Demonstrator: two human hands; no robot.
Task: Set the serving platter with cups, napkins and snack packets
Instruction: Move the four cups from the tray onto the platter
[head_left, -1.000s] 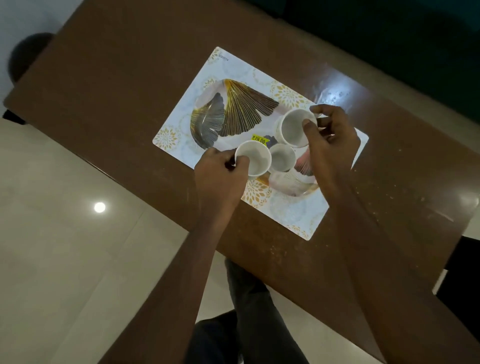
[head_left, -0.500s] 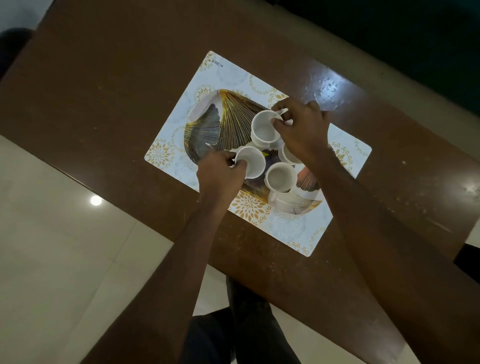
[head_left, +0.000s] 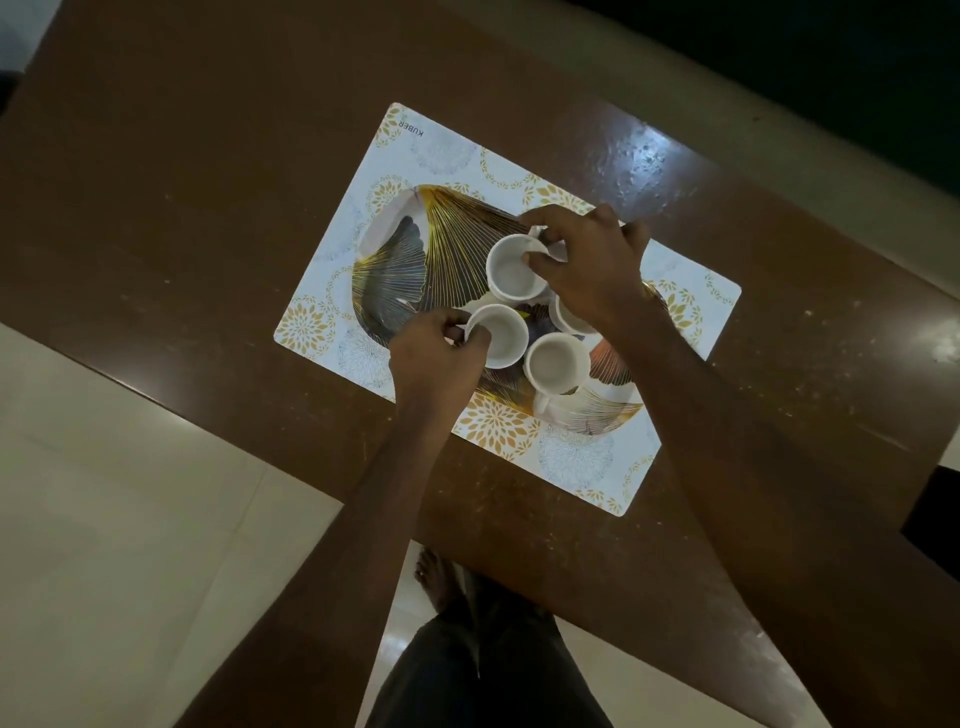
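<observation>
Dark trouser leg (head_left: 488, 670) and a bare foot (head_left: 434, 577) on the pale floor, just off the near edge of the brown table (head_left: 182, 171). Both forearms reach in over that edge. On the table lies a white placemat (head_left: 447, 150) with gold flower prints, set at a slant; "KUBER" is printed at its far left corner. The serving platter (head_left: 452, 244) sits on the mat, oval, patterned with gold-lined fan leaves, its left half bare. Four white cups stand clustered on its right half, all mouth up and empty. Nearest is the near cup (head_left: 557, 362), free of both hands. Just left of it, the left cup (head_left: 501, 334), with the left hand (head_left: 434, 358) pinching its rim and handle side between thumb and fingers. Beyond these, the right cup (head_left: 571, 319) is mostly hidden under the right wrist (only part of the rim shows). Farthest, the far cup (head_left: 511, 270), with the right hand (head_left: 587, 260) closed on its far rim, thumb tip over the lip; whether the cup rests on the platter or is lifted cannot be told. Far right part of the table shows a glare patch and scattered pale specks.
</observation>
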